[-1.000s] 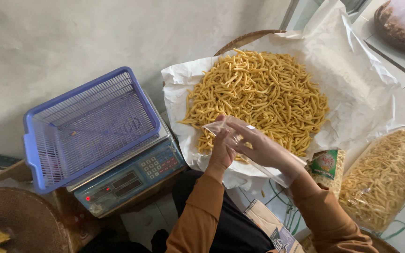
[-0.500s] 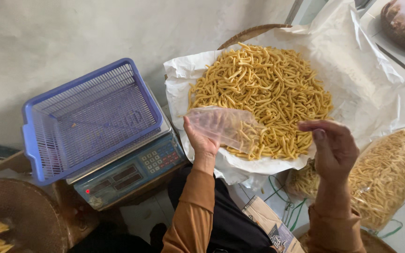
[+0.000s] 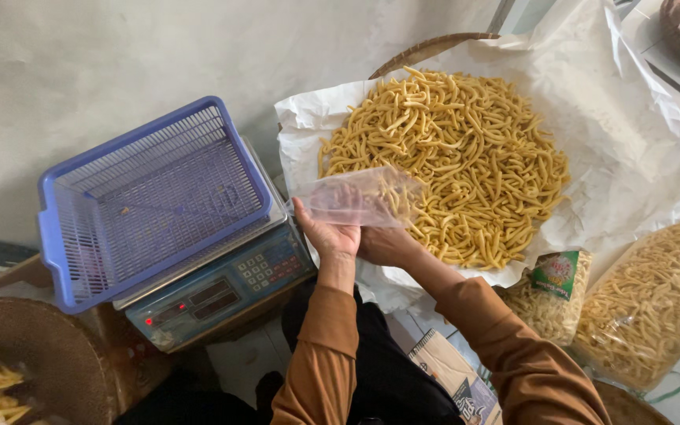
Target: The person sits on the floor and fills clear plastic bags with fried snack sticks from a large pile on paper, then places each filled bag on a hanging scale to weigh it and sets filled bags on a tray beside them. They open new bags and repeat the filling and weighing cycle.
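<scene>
My left hand (image 3: 328, 232) grips the near end of an empty clear plastic bag (image 3: 360, 197) and holds it over the near edge of a heap of yellow stick snacks (image 3: 450, 157). My right hand (image 3: 387, 244) is beside the left one with its fingers at or inside the bag's mouth, partly hidden behind the plastic. The snacks lie on white paper (image 3: 631, 126) that lines a wide woven basket (image 3: 426, 49). Both arms wear orange-brown sleeves.
A blue plastic basket (image 3: 147, 197) stands on a digital scale (image 3: 222, 287) to the left. A woven tray (image 3: 49, 362) with a few snacks is at bottom left. Filled snack bags (image 3: 647, 303) and a smaller labelled pack (image 3: 556, 287) lie at right, a cardboard box (image 3: 450, 378) below.
My left hand kept the bag and lifted it flat above the snacks. My right hand let go, swung out to the right, then came back to the bag's mouth.
</scene>
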